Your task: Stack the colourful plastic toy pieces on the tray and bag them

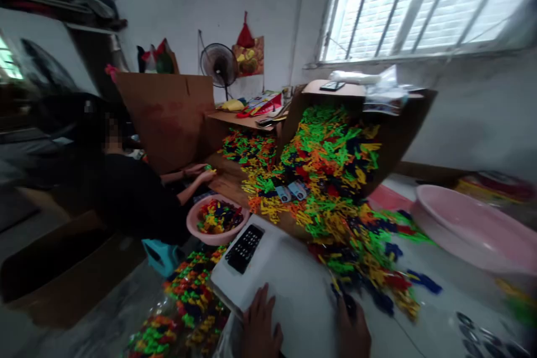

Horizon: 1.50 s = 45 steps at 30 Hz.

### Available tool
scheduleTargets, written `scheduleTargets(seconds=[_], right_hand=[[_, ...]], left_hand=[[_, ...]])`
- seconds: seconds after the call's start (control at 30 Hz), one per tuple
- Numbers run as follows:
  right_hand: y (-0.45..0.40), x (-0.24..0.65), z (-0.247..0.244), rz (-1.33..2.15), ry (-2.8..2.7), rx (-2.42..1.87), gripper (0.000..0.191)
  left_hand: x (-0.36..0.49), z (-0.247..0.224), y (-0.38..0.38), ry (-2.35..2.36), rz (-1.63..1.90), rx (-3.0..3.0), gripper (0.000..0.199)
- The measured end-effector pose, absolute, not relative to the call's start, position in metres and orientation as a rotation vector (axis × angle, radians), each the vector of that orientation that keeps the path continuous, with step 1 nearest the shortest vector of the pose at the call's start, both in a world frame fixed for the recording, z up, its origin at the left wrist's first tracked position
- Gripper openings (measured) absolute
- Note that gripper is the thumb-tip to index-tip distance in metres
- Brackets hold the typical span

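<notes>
The left hand [262, 324] lies released, fingers spread, on the near edge of the white board [289, 268]; its wrist is cut off below. The right hand [353, 330] is dim and blurred at the board's right side, by dark pieces [346, 302]; whether it grasps any, I cannot tell. The colourful pieces [331, 145] heap beyond the board and spread rightward, too tangled to make out singly. A person [130, 196] at left holds small pieces [208, 169] over a pink bowl [193, 229].
</notes>
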State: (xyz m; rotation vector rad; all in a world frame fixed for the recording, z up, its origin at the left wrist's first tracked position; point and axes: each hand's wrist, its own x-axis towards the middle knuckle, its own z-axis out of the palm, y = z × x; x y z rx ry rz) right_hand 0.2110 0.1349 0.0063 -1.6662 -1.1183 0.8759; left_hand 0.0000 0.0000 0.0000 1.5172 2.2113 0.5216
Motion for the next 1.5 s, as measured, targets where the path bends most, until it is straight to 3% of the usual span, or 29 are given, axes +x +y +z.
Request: scheduleTargets(seconds=[0.17,0.27,0.4,0.6,0.73,0.87,1.03,1.17,1.27,1.4,1.5], right_hand=[[0.132,0.205,0.004,0.832,-1.111,-1.631,0.06],[0.131,0.202,-0.002,0.8,-1.075,-1.546,0.072],[0.131,0.199,-0.015,0.509,-1.069,-1.48,0.082],[0.138,0.2,-0.032,0.409,-1.626,-1.516,0.049],[0.134,0.193,-0.034,0.431,-1.781,-1.553,0.053],[0.126,0.201,-0.034,0.443,-1.591,-1.493,0.051],[0.177,0.278,-0.008,0.194,-1.386,-1.544,0.054],[0.255,0.361,0.011,0.146,-1.3,-1.961,0.066],[0.288,0.394,0.0,0.229,-1.436,-2.211,0.06],[0.292,0.402,-0.021,0.2,-1.848,-2.025,0.054],[0.278,0.405,-0.022,0.184,-1.816,-1.931,0.055]], left_hand=[[0.0,-0.017,0.005,2.286,0.474,1.535,0.062],[0.01,-0.019,0.009,2.373,0.468,1.542,0.061],[0.035,-0.018,0.017,2.354,0.498,1.608,0.061],[0.066,-0.016,0.042,2.075,0.555,1.897,0.055],[0.073,-0.009,0.082,2.004,0.58,2.065,0.049],[0.071,-0.001,0.123,2.071,0.725,2.151,0.042],[0.064,0.004,0.148,2.17,0.806,2.17,0.046],[0.064,0.005,0.155,2.136,0.634,2.194,0.056],[0.063,0.002,0.154,2.157,0.56,2.113,0.054],[0.059,-0.004,0.151,2.138,0.588,2.058,0.051],[0.057,-0.009,0.151,2.153,0.633,2.058,0.052]])
